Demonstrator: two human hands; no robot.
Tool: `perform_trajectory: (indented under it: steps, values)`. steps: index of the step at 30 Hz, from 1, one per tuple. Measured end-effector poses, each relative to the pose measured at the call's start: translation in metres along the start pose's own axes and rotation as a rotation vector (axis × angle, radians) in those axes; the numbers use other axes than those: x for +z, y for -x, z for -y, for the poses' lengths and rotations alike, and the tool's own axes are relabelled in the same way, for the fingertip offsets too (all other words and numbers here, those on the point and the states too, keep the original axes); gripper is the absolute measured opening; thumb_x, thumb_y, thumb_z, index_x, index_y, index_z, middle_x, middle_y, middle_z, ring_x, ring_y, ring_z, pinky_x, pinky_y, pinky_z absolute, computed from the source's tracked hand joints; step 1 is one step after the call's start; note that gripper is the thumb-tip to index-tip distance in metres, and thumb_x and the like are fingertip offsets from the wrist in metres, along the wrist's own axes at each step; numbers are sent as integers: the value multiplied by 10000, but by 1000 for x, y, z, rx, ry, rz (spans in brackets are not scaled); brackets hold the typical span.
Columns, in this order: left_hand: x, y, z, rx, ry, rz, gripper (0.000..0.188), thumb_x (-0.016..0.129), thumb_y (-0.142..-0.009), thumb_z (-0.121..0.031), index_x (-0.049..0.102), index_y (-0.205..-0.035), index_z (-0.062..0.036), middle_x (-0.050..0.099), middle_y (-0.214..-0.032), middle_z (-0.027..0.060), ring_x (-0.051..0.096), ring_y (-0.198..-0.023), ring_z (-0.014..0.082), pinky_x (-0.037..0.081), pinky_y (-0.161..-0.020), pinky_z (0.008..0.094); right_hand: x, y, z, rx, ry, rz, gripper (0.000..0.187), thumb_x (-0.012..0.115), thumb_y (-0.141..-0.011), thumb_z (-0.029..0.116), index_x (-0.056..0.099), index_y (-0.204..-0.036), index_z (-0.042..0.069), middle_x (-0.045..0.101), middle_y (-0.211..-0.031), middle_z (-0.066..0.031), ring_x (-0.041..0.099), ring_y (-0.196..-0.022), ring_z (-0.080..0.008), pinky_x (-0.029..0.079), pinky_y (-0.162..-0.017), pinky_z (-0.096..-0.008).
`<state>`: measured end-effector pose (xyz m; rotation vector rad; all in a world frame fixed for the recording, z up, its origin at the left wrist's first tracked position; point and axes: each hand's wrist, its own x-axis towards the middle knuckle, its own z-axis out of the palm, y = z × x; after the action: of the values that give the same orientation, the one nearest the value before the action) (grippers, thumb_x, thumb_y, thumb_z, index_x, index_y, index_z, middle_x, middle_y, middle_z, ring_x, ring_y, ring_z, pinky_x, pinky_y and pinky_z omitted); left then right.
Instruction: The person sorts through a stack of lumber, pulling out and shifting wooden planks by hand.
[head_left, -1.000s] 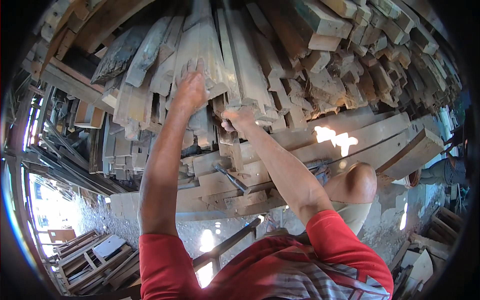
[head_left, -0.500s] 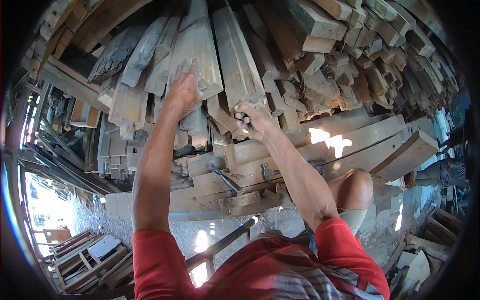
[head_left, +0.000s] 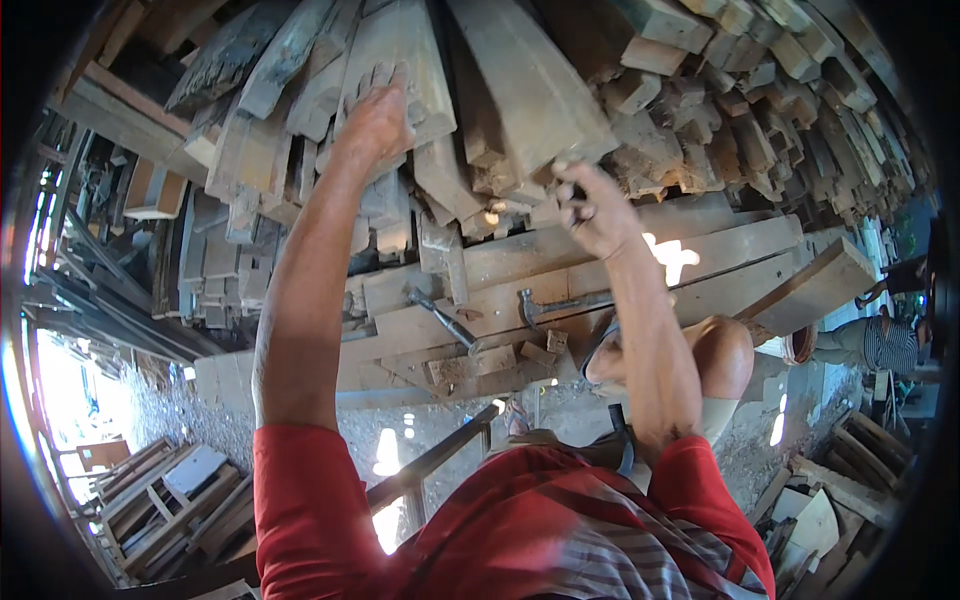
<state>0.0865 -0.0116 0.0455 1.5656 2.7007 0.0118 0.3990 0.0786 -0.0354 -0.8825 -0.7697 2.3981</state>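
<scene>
My left hand (head_left: 375,118) lies on the upper face of a pale wooden beam (head_left: 423,85), its fingers stretched along the wood and its thumb hidden. To the right, my right hand (head_left: 600,215) is closed at the near end of a wide wooden plank (head_left: 535,90). Its thumb is on the plank's edge and its other fingers curl beneath. The plank's near end is tilted to the right, with a dark gap between it and the left beam. In that gap, the rough end of another timber (head_left: 487,165) shows.
A claw hammer (head_left: 530,308) and a dark-handled tool (head_left: 440,318) lie on boards below the stack. Small wood offcuts (head_left: 475,365) lie nearby. More stacked lumber (head_left: 730,150) fills the right. A person (head_left: 885,345) is at the far right, and a pallet-like wood pile (head_left: 170,500) lies lower left.
The plank's near end has swung right with my right hand, widening the gap beside the left beam. My left hand stays on its beam, appearing higher in view.
</scene>
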Motion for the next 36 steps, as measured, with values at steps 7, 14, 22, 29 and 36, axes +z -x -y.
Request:
perform_trajectory:
  steps: [7, 14, 22, 29, 36]
  values:
    - [-3, 13, -14, 46, -10, -88, 871, 678, -813, -44, 274, -1581, 31, 608, -1357, 307, 597, -1284, 405, 499, -1098, 459, -14, 14, 77, -117, -15, 109, 106, 716, -948, 193, 638, -972, 126, 596, -755, 36, 486, -529, -9, 399, -467, -161]
    - [-3, 16, -23, 37, -18, -83, 976, 726, -809, -52, 180, -1615, 24, 568, -1409, 307, 536, -1349, 409, 459, -1147, 449, -58, 12, 0, 60, 21, -31, 131, 714, -941, 252, 603, -934, 185, 556, -685, 65, 354, -439, -39, 388, -511, -224]
    - [-11, 22, -23, 5, 26, -42, 1005, 732, -798, -46, 157, -1620, 22, 434, -1535, 333, 435, -1445, 418, 361, -1226, 445, -45, 11, -35, 47, 96, 85, 194, 696, -953, 330, 619, -956, 151, 585, -707, 41, 455, -475, -54, 498, -571, -260]
    - [-10, 15, -17, 4, 61, 21, 1011, 732, -764, -52, 187, -1612, 19, 409, -1534, 351, 416, -1447, 433, 361, -1221, 452, -37, 15, -30, 36, 278, -68, 258, 729, -931, 374, 642, -999, 141, 616, -768, 16, 556, -560, -102, 560, -620, -315]
    - [5, 16, -13, 51, -87, -182, 984, 732, -768, -32, 216, -1603, 31, 521, -1463, 314, 483, -1407, 398, 379, -1197, 492, -26, 11, -22, 66, 217, -69, 295, 774, -902, 395, 601, -933, 159, 541, -766, 33, 499, -575, -84, 472, -573, -277]
